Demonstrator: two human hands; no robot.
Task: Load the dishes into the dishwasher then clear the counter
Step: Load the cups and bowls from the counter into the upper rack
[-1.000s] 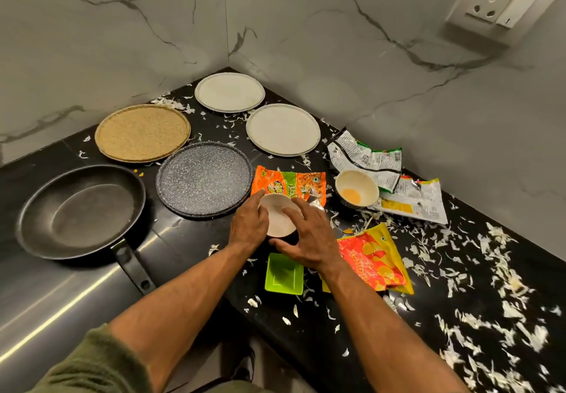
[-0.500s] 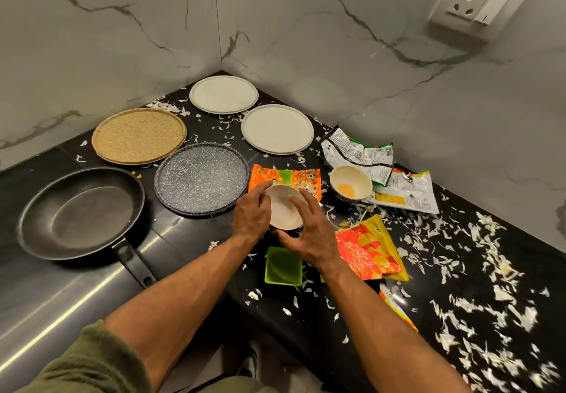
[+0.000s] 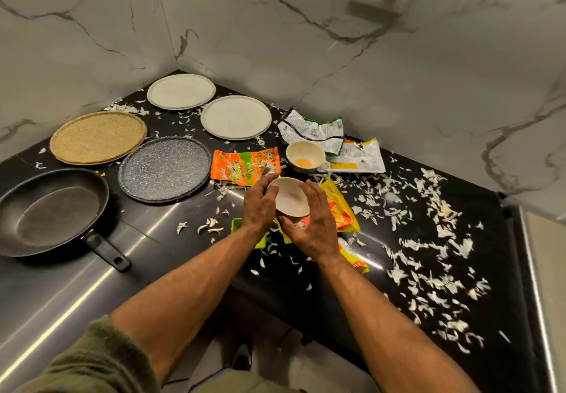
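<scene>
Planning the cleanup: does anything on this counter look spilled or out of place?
Yes, pale shreds are scattered over the black counter, thickest on the right; opened snack wrappers lie near the wall; one small bowl holds orange residue.

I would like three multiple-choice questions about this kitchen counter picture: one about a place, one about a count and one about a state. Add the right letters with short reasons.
1. Where on the counter is the frying pan?
A. at the left end
B. in the far corner
C. at the right end

2. How many white plates lie there?
A. one
B. two
C. four

3. What is the state of the cream bowl nearer the person?
A. upside down on the counter
B. gripped between the left hand and the right hand
C. stacked in the frying pan

Answers:
1 A: the pan sits at the left edge of the view.
2 B: two lie side by side near the corner.
3 B: both hands curl round its sides.
</scene>
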